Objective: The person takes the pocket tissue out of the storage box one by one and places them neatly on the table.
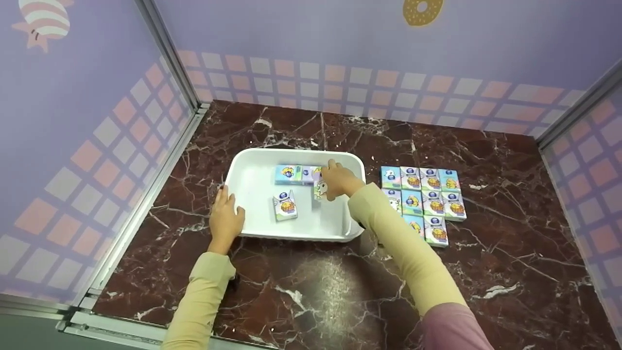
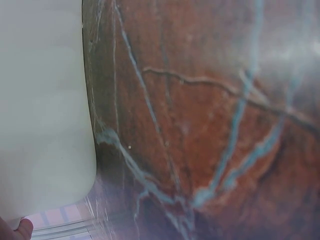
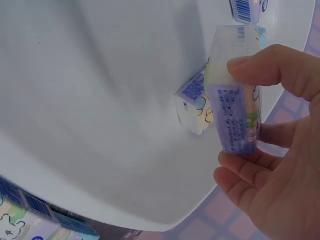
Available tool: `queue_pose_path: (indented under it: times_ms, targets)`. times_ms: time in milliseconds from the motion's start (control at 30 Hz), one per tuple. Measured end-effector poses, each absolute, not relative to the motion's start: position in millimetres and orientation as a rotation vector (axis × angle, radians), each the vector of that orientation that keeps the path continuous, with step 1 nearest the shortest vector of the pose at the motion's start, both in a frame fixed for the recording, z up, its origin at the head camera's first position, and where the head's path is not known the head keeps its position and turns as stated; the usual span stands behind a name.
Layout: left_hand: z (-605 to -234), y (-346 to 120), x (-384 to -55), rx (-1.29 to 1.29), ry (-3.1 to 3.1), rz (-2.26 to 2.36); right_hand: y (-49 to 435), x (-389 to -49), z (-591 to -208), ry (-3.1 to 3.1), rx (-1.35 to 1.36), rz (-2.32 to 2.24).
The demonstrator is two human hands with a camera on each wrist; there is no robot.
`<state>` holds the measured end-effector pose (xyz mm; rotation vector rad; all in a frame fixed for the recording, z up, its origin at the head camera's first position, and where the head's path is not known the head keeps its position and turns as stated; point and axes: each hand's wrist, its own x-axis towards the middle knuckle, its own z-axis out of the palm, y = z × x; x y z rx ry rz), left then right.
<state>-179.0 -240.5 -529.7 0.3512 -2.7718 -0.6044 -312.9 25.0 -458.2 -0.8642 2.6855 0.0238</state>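
Observation:
My right hand [image 1: 337,181] is over the right part of a white plastic tub [image 1: 257,233]. Between its thumb and fingers it holds a small tissue pack [image 3: 232,105], upright, with a purple printed side and a whitish end. Inside the tub, a blue tissue pack [image 1: 287,175] and a purple tissue pack [image 1: 307,175] lie side by side near the far wall. A white tissue pack [image 1: 285,205] lies tilted nearer the middle. At the tub's left rim rests my left hand [image 1: 226,219], fingers spread along the outside; in the left wrist view only a fingertip [image 2: 24,229] shows.
Right of the tub, several tissue packs [image 1: 433,203] lie in close rows on the dark red marbled table [image 1: 301,301]; the right forearm partly covers them. Printed lilac walls [image 1: 359,43] enclose the back and sides, with metal rails [image 1: 146,184] along the left edge.

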Motion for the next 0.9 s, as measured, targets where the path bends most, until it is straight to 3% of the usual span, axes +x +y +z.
queue_pose_path:
  times_ms: [900]
  targets:
    - [-527.8,-239.4,-178.4,0.368,-2.798,-0.618,86.0,-295.8,-450.1,2.755,-1.138,-0.476]
